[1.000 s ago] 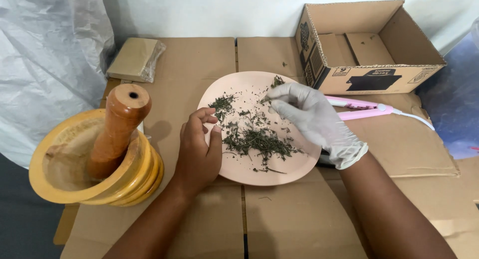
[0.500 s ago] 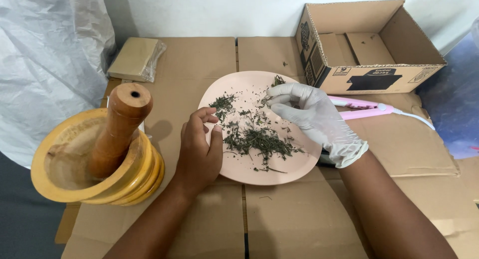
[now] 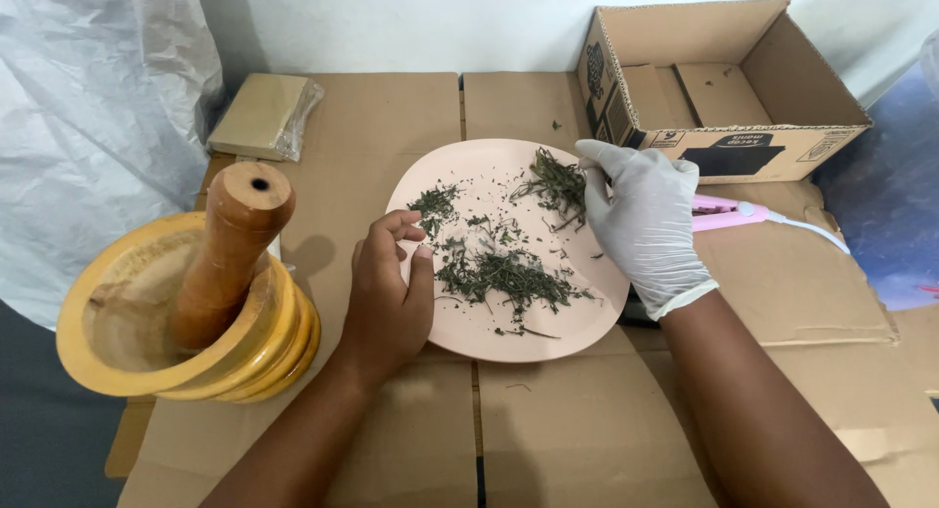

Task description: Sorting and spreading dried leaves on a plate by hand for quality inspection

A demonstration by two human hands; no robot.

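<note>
Cardboard sheets (image 3: 411, 117) floor the pink plate (image 3: 509, 337); gloved right hand (image 3: 646, 224) pinches herbs (image 3: 559, 183), bare left hand (image 3: 386, 293) loose.

Head camera, looking steeply down from close above
It faces forward over a cardboard-covered surface (image 3: 548, 420) toward the white wall (image 3: 411, 24), the pink plate (image 3: 509, 337) centred; no second view shares the scene

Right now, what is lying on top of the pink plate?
Dried green herb sprigs lie scattered on the pink plate. The gloved right hand covers the right rim; the bare left hand covers the left edge.
</note>
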